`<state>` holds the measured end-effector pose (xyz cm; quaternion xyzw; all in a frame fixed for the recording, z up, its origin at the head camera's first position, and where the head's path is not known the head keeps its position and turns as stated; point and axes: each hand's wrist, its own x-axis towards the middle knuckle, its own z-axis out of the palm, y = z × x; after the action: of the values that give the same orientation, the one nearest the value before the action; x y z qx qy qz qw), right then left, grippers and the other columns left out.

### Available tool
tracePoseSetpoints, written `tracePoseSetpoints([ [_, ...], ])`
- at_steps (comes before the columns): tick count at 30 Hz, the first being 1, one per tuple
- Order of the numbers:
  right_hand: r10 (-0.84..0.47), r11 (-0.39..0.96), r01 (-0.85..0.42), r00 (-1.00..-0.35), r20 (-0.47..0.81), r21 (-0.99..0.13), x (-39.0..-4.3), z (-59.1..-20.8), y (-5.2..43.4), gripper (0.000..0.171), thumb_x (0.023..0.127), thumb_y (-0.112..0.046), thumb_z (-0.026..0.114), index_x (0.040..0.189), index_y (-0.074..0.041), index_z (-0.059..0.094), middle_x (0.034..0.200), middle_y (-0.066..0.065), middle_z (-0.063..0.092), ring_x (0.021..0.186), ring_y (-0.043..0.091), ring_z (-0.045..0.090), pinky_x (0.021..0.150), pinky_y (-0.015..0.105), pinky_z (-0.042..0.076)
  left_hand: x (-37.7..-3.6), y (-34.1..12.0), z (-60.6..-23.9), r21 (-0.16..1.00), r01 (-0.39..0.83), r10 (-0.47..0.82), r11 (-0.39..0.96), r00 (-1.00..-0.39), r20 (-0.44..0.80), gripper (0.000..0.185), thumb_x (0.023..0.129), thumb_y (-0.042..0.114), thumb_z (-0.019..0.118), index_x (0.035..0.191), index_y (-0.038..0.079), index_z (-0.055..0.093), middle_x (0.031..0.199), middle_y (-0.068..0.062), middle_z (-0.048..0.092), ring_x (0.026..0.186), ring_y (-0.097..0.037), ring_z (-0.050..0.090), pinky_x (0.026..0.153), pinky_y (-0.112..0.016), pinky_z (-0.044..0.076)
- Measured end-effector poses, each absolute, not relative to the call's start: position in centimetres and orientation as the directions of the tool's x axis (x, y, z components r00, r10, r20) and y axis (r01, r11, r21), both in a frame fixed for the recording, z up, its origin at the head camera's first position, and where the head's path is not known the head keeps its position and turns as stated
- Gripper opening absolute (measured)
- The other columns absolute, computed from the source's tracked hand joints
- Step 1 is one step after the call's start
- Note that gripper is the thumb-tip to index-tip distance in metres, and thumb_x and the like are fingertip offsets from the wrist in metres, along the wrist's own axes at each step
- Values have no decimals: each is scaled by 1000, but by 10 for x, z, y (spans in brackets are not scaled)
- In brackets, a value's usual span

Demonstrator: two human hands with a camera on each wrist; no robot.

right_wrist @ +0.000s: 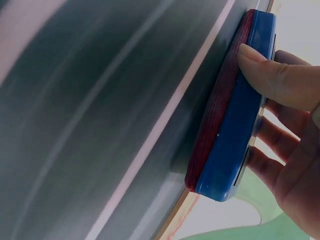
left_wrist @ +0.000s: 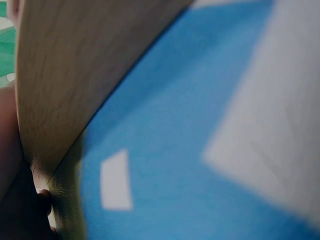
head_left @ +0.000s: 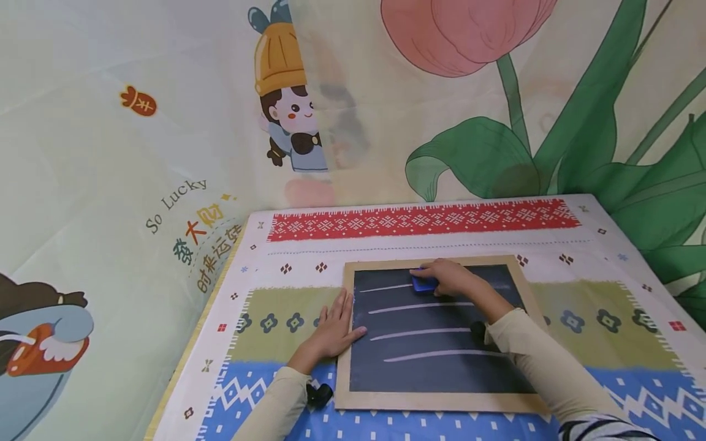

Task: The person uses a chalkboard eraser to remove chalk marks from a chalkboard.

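Observation:
A blackboard [head_left: 441, 376] with a light wooden frame lies on the patterned table cover, bearing several pale chalk lines [head_left: 436, 354]. My right hand [head_left: 455, 280] grips a blue eraser [head_left: 423, 284] near the board's top edge, over the uppermost line. In the right wrist view, the eraser [right_wrist: 232, 130] has its red felt side facing the board, with the thumb on one side and fingers behind. To the right of it, the uppermost line is faded to a smudge. My left hand [head_left: 333, 327] lies with straight fingers along the frame's left side, thumb over the wood.
The table cover [head_left: 298, 386] carries red, green and blue patterned bands. A printed cloth with a big tulip [head_left: 469, 30] hangs behind the table, and a pale cloth with cartoon figures [head_left: 284, 104] hangs at the left. Small black devices [head_left: 318, 395] sit at the wrists.

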<state>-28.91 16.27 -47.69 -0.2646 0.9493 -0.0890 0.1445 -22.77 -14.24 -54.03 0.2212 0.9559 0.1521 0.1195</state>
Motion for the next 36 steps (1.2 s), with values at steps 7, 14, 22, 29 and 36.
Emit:
tracePoseSetpoints([
  [7,-550,832,-503,-801,-235,-233,-291,-475,146,66,76,-8,72,136,-20,46,136,16,46,121,38,43,95,54,38,-227,-144,-542,337,381,454,861,-874,-173,84,92,56,35,147,4,1,154,-14,-7,142,-29,-1,108,-59,5],
  [14,-561,826,-519,-795,-229,-220,-290,-473,145,67,76,-6,71,136,-18,45,138,17,43,122,39,42,93,53,40,-227,-142,-540,364,397,475,843,-867,-152,83,92,54,38,147,4,1,154,-15,-6,142,-31,0,107,-60,4],
  [22,-563,825,-520,-789,-246,-219,-291,-475,143,68,77,-6,71,137,-19,44,139,18,43,122,41,41,92,56,39,-227,-143,-539,354,382,463,854,-868,-179,83,92,55,37,147,5,0,154,-14,-8,142,-29,-1,108,-58,5],
  [29,-565,824,-523,-788,-245,-219,-291,-476,139,68,77,-7,71,137,-19,43,138,17,43,122,41,41,93,56,38,-228,-142,-540,341,381,458,859,-870,-182,84,91,57,36,147,6,0,154,-13,-7,142,-28,-1,108,-58,5],
  [36,-562,824,-511,-790,-244,-243,-290,-474,129,67,77,-6,70,137,-20,43,139,17,42,123,41,40,93,57,38,-229,-143,-543,322,382,453,866,-873,-183,84,91,57,36,147,6,-1,154,-12,-7,142,-27,-1,109,-57,6],
])
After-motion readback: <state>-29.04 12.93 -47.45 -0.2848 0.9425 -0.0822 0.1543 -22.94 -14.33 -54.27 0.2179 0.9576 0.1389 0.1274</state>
